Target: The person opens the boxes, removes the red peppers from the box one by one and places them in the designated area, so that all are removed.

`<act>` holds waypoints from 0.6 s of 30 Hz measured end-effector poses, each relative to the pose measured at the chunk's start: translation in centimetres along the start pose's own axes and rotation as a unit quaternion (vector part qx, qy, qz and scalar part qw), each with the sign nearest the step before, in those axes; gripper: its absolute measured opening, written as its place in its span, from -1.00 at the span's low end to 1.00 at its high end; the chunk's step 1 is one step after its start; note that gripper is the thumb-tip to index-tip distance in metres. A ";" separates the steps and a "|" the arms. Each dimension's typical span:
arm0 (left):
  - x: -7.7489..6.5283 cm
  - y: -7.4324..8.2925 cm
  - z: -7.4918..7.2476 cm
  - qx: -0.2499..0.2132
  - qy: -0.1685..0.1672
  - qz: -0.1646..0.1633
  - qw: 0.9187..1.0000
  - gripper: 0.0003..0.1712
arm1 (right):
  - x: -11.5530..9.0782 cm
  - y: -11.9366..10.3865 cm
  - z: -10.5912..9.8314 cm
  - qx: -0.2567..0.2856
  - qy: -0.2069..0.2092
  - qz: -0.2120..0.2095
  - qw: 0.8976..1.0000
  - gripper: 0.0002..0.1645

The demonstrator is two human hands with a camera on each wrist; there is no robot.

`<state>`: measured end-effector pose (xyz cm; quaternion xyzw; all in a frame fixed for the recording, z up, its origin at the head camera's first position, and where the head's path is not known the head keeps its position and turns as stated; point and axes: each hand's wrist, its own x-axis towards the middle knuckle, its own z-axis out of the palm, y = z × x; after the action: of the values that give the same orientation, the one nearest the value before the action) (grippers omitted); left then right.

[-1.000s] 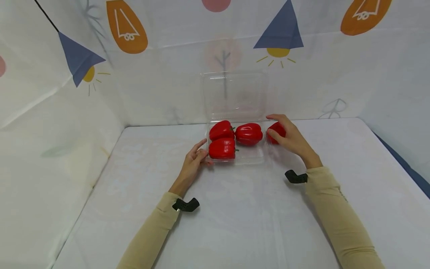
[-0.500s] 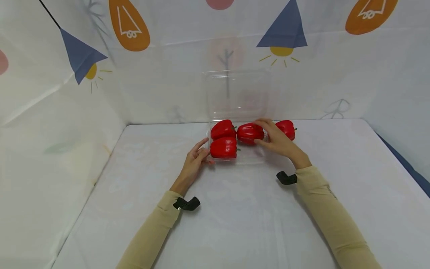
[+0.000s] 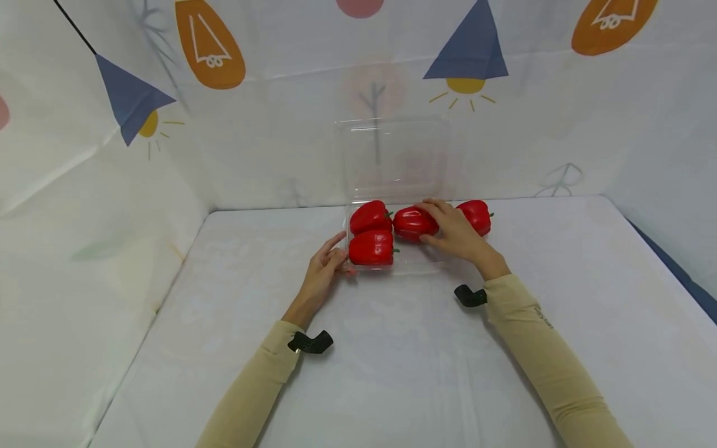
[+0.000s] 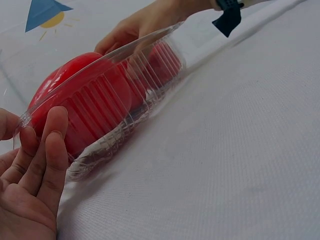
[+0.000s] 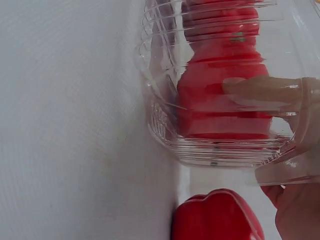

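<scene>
A clear plastic clamshell container (image 3: 417, 266) stands at the table's back edge, its lid (image 3: 394, 152) raised against the backdrop. Inside, on the left, lie two red bell peppers, one behind the other; the front bell pepper (image 3: 371, 247) has its stem to the right. My left hand (image 3: 320, 277) holds the container's left side, fingertips on the ribbed wall (image 4: 92, 107). Reaching over the right wall, my right hand (image 3: 456, 236) grips another red bell pepper (image 3: 410, 224) inside, thumb in front and fingers behind. Its palm side is hidden in the head view.
Outside the container, right of it and partly behind my right hand, one more bell pepper (image 3: 476, 216) lies on the white-covered table (image 3: 392, 361). A printed fabric backdrop (image 3: 269, 143) rises along the back and left. Dark straps sit at both wrists.
My right hand has left the outer bell pepper and moved left onto the one inside the container. The outer pepper now lies slightly farther right. My left hand stays in place.
</scene>
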<state>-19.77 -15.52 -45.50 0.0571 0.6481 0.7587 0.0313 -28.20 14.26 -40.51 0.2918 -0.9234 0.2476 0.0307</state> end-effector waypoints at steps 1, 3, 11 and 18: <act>0.0 0.0 0.0 -0.001 -0.001 0.000 1.000 -0.46 | 0.0 0.0 0.0 0.000 0.001 0.000 1.000 -0.10; 0.0 0.0 0.1 -0.004 -0.002 0.001 1.000 -0.46 | -0.1 0.0 -0.1 0.000 0.002 0.000 1.000 -0.10; 0.1 0.0 0.1 -0.006 -0.004 0.007 1.000 -0.46 | -0.1 0.0 -0.2 0.008 0.008 -0.016 1.000 -0.13; 0.1 0.0 0.1 -0.004 -0.001 0.006 1.000 -0.46 | -0.2 0.1 -0.3 0.025 0.032 -0.048 0.998 -0.19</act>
<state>-19.82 -15.41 -45.49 0.0616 0.6447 0.7614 0.0280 -28.08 14.57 -40.37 0.3285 -0.9004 0.2779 0.0645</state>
